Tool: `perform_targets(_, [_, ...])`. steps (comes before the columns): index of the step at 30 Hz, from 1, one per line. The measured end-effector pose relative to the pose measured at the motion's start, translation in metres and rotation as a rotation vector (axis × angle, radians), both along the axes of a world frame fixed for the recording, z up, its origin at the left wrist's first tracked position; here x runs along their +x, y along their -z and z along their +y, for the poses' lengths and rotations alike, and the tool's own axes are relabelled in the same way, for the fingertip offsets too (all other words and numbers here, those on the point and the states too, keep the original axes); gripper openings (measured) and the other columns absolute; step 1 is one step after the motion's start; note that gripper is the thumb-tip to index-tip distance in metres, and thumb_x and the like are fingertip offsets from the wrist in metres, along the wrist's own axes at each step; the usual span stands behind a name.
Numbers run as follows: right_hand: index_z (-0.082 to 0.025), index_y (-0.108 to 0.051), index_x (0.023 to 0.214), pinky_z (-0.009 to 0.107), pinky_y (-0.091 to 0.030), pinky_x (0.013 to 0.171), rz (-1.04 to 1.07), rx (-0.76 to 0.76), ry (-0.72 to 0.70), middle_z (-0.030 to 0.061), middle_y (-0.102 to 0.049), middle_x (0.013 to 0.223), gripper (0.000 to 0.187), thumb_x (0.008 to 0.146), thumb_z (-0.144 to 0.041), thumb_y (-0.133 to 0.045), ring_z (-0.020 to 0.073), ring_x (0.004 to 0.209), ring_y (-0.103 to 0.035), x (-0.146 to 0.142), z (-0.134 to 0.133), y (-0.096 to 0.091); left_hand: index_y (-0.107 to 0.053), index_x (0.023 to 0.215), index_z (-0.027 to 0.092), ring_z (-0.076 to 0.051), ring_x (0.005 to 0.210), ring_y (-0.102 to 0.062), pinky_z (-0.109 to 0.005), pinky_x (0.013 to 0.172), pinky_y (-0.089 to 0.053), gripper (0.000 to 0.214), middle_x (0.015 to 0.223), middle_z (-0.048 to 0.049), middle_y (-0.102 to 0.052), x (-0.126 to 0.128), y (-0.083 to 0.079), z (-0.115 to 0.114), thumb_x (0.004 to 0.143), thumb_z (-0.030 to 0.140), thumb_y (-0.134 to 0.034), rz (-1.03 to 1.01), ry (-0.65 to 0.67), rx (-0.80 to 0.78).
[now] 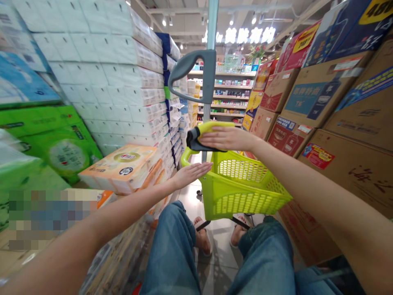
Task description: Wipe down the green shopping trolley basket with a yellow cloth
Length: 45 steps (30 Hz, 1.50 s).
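A lime-green shopping basket point(242, 188) stands on the floor in front of my knees, with a grey pull handle point(196, 67) rising on a metal pole. My right hand point(225, 138) lies flat, fingers stretched out, on the basket's folded yellow-and-black carry handle point(196, 137). My left hand point(192, 173) is open, fingers straight and together, beside the basket's left rim, holding nothing. The basket looks empty inside.
Stacked tissue and paper packs point(123, 82) wall the left side, with an orange pack point(123, 166) closest. Cardboard cartons point(337, 102) are piled on the right. A narrow tiled aisle leads to shelves point(233, 98) at the back. My jeans-clad knees and sandalled feet are below.
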State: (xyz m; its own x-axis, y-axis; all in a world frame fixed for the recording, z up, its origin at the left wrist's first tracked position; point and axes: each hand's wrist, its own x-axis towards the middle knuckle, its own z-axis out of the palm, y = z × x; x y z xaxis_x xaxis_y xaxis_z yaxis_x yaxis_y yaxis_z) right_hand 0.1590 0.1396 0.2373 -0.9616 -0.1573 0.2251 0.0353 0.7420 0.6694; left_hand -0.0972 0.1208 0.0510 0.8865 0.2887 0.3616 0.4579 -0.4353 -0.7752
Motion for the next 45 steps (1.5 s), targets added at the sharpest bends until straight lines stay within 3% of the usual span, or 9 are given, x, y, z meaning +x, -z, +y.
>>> perform_targets(4, [-0.031,-0.023,0.153,0.040,-0.023,0.125,0.260,0.036,0.132,-0.0010,-0.039,0.154,0.055,0.101,-0.013,-0.031,0.0130,0.146,-0.030,-0.003,-0.002,-0.040,-0.029,0.151,0.017,-0.010,0.149,-0.014,-0.024,0.119,-0.026,0.064,0.163,0.0008,-0.009,0.001,-0.003,-0.004,0.090,0.000,-0.036,0.011,-0.014,0.053])
perform_targets(7, [-0.030,-0.024,0.153,0.039,-0.025,0.124,0.266,0.016,0.111,-0.0010,-0.042,0.153,0.054,0.101,-0.014,-0.031,0.0129,0.144,-0.032,-0.010,-0.002,-0.009,-0.029,0.151,0.018,-0.010,0.149,-0.014,-0.025,0.120,-0.025,0.065,0.164,0.0006,-0.009,0.001,-0.001,-0.003,0.090,0.000,-0.036,-0.005,-0.011,0.029])
perform_targets(11, [-0.019,-0.031,0.151,0.031,-0.032,0.121,-0.121,0.013,-0.072,0.0032,-0.051,0.146,0.051,0.101,-0.014,-0.034,0.0109,0.141,-0.038,-0.013,0.003,0.031,-0.031,0.150,0.017,-0.010,0.149,-0.017,-0.025,0.119,-0.027,0.063,0.163,-0.0006,-0.013,0.001,0.003,0.001,0.090,0.001,-0.038,-0.012,0.004,0.021])
perform_targets(19, [-0.027,-0.029,0.151,0.039,-0.020,0.125,0.212,0.023,0.160,0.0004,-0.039,0.154,0.051,0.102,-0.014,-0.031,0.0133,0.145,-0.030,-0.009,-0.003,-0.042,-0.029,0.151,0.016,-0.011,0.150,-0.012,-0.024,0.120,-0.023,0.061,0.163,-0.0003,-0.008,0.001,0.000,-0.002,0.092,0.001,-0.036,-0.014,0.008,0.096])
perform_targets(26, [-0.022,-0.035,0.150,0.027,-0.029,0.122,-0.112,-0.046,-0.041,0.0015,-0.051,0.146,0.051,0.099,-0.015,-0.036,0.0103,0.139,-0.041,-0.011,-0.001,0.041,-0.030,0.150,0.015,-0.010,0.146,-0.026,-0.024,0.118,-0.030,0.063,0.161,-0.0028,-0.022,0.000,0.004,0.002,0.090,-0.001,-0.035,-0.010,0.024,-0.061])
perform_targets(33, [-0.028,-0.029,0.151,0.037,-0.021,0.125,0.226,0.021,0.139,-0.0011,-0.041,0.153,0.053,0.101,-0.013,-0.034,0.0130,0.144,-0.033,-0.004,-0.001,-0.032,-0.027,0.152,0.015,-0.010,0.149,-0.013,-0.024,0.121,-0.025,0.067,0.163,-0.0003,-0.012,0.002,0.000,-0.003,0.088,-0.002,-0.036,0.003,-0.012,0.018])
perform_targets(36, [-0.030,-0.033,0.150,0.036,-0.016,0.126,0.391,-0.099,0.148,-0.0019,-0.043,0.152,0.051,0.101,-0.014,-0.035,0.0124,0.145,-0.031,-0.012,-0.005,-0.009,-0.026,0.152,0.015,-0.011,0.149,-0.012,-0.025,0.122,-0.023,0.068,0.163,-0.0009,-0.015,0.002,0.001,-0.002,0.087,-0.003,-0.035,-0.010,0.004,-0.049])
perform_targets(41, [-0.014,-0.046,0.142,0.026,-0.024,0.122,-0.081,-0.039,-0.016,0.0043,-0.054,0.144,0.042,0.101,-0.016,-0.035,0.0100,0.141,-0.038,-0.018,-0.003,0.047,-0.036,0.148,0.018,-0.006,0.145,-0.027,-0.021,0.119,-0.028,0.064,0.157,0.0019,-0.035,0.001,0.003,0.001,0.088,-0.005,-0.030,-0.018,-0.026,-0.184])
perform_targets(45, [-0.016,-0.038,0.146,0.031,-0.021,0.123,-0.021,0.020,0.044,0.0030,-0.045,0.151,0.044,0.102,-0.015,-0.034,0.0105,0.145,-0.029,-0.014,0.005,-0.004,-0.027,0.152,0.018,-0.008,0.148,-0.017,-0.026,0.122,-0.025,0.068,0.161,0.0016,-0.024,0.001,0.000,-0.001,0.088,-0.003,-0.032,-0.044,-0.009,-0.186])
